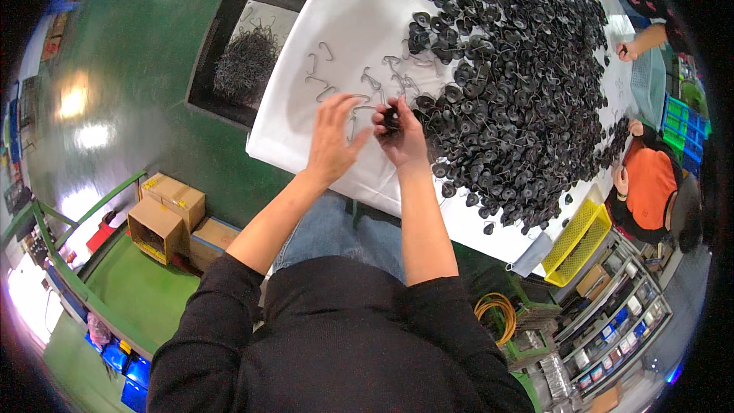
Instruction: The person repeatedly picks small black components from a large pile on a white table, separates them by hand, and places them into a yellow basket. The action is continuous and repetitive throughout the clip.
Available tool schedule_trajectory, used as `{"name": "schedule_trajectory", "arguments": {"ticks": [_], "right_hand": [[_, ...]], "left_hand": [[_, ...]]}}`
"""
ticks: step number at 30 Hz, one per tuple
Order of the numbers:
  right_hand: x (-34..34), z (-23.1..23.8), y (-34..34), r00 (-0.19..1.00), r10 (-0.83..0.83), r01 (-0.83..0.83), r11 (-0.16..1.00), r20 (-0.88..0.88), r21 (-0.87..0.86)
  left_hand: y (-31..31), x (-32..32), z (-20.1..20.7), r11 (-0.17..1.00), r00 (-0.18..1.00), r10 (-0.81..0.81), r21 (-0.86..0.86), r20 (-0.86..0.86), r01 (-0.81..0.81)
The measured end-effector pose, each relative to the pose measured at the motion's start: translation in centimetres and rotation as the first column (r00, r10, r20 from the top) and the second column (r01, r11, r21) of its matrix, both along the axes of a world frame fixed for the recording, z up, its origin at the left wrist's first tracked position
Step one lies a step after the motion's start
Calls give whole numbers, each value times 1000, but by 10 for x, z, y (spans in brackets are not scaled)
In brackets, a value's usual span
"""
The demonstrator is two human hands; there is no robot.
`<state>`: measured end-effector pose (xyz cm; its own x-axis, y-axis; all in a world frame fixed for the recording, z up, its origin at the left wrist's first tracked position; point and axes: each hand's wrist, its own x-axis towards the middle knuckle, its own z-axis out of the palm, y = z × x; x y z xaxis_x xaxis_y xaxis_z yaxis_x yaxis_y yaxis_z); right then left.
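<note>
My right hand [401, 136] grips a small black round part [391, 118] just above the white table cover [344, 38]. My left hand [334, 138] hovers beside it with fingers spread, touching a bent grey wire hook [358, 99]. A few more loose wire hooks [319, 69] lie on the cover ahead of my left hand. A large heap of black round parts with wires [520, 84] spreads to the right of my right hand.
A dark bin full of wire hooks [245, 61] stands on the green floor left of the table. Cardboard boxes [164, 218] sit at lower left. A yellow basket [581, 237] hangs by the table's right edge. Other people [650, 180] work at the far side.
</note>
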<state>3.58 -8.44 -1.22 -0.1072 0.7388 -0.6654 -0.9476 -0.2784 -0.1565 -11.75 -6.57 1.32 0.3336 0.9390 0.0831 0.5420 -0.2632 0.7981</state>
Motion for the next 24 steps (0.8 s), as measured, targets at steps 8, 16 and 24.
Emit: {"name": "schedule_trajectory", "arguments": {"ticks": [8, 16, 24], "right_hand": [[102, 24, -46, 978, -197, 204, 972, -69, 114], [108, 34, -87, 920, -77, 121, 989, 384, -90], [74, -2, -38, -345, 281, -160, 923, 896, -351]], "left_hand": [[10, 38, -67, 865, 788, -398, 95, -470, 494], [74, 25, -93, 858, 766, -229, 248, -601, 451], [115, -132, -90, 951, 660, 205, 307, -722, 41]]}}
